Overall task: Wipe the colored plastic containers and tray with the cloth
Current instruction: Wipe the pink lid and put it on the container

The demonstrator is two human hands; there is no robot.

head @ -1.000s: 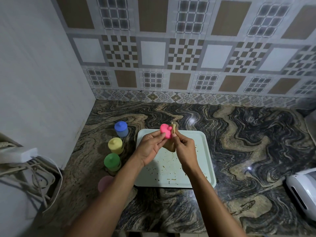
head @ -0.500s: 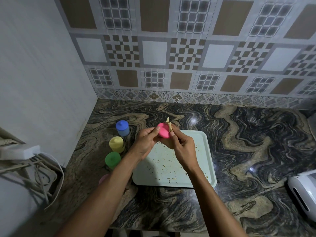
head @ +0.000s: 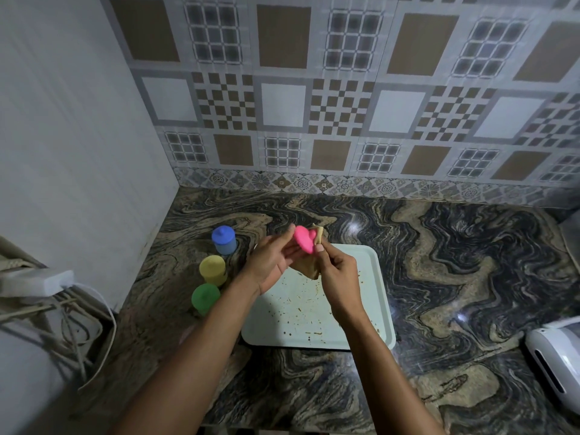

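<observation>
head cam | looks forward-down | countertop near | tiled wall behind

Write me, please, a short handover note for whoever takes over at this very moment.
Left hand: holds the pink lid above the tray's far edge.
Right hand: pinches the brown cloth against the lid.
Blue container, yellow container and green container: lidded, in a row on the counter left of the tray.
Done: cannot tell which containers are wiped.
Left: finish the lid; the tray carries crumbs, so wipe it.
</observation>
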